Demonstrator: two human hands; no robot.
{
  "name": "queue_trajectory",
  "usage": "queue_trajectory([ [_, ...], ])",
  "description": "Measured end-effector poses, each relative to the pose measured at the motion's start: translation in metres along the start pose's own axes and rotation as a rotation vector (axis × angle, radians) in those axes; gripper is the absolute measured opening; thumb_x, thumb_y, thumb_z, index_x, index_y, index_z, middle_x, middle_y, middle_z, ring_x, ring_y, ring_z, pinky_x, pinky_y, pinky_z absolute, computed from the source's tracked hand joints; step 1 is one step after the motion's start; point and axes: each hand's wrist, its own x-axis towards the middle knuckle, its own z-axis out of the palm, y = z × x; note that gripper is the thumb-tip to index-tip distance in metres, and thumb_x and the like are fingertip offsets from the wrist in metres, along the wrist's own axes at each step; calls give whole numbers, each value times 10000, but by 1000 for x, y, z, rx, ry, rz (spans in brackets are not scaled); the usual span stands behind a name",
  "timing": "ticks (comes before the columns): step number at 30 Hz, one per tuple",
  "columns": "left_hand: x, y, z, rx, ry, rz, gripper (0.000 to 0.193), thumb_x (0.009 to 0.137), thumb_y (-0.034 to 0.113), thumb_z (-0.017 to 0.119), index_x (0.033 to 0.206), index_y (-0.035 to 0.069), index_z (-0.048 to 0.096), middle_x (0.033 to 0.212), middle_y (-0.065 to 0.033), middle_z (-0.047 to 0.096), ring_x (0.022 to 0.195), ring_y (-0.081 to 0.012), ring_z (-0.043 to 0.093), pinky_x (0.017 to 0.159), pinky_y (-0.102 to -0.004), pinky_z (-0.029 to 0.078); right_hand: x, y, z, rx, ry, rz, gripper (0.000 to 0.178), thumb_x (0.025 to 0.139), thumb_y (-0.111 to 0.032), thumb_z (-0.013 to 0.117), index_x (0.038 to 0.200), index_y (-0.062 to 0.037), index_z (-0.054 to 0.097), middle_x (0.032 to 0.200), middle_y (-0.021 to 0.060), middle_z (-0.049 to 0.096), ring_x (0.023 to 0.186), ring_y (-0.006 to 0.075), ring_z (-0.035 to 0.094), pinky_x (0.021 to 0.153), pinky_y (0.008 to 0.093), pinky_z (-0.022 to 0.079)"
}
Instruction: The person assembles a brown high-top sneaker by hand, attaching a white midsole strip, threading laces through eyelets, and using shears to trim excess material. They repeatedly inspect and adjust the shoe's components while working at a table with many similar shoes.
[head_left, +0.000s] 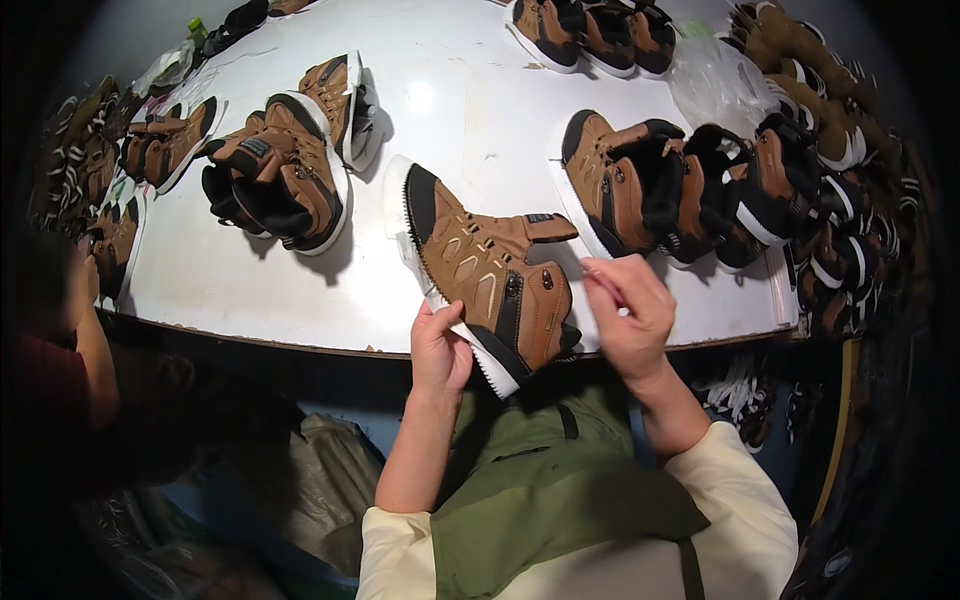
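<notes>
Head view: the left hand (440,345) curls around the white sole of a brown and black boot (487,275), thumb on top, gripping it where the boot lies on its side at the near edge of the white tabletop (460,110). The right hand (630,315) hovers just beside the boot's heel, fingers bent and pinched close together; whether it holds anything small I cannot tell. A dark rectangular label (256,146) sits on the tongue of another boot (285,180) to the left. A crumpled clear plastic bag (715,85) lies at the far right among more boots.
</notes>
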Motion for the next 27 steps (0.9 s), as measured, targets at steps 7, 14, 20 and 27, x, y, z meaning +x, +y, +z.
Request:
queue_trajectory([
  [7,2,2,-4,2,-30,-7,411,856,-37,488,1266,-35,469,1224,-147,582,1123,-259,571,1008,-387,434,-43,19,-29,-39,-45,74,181,750,69,647,919,3,658,711,83,594,538,158,538,501,263,421],
  [14,3,2,-2,-25,-15,-35,366,952,85,453,1299,-28,445,1251,-152,566,1143,-269,560,1012,-403,438,-52,32,-36,-81,-284,-184,146,726,29,657,868,-2,648,731,111,621,583,228,600,563,289,479],
  [20,-3,22,-16,-233,-17,-141,446,1017,295,346,1349,9,427,1322,-177,507,1210,-316,502,1031,-469,408,-50,16,-37,370,195,261,153,971,-72,486,1086,29,483,815,59,626,628,58,474,574,203,418],
  [27,-34,10,-81,432,-141,333,564,916,252,531,1398,15,361,1378,-148,444,1255,-269,444,1059,-367,365,-30,-23,6,576,-129,-166,170,830,42,609,964,-40,545,942,133,676,749,239,614,645,317,487],
])
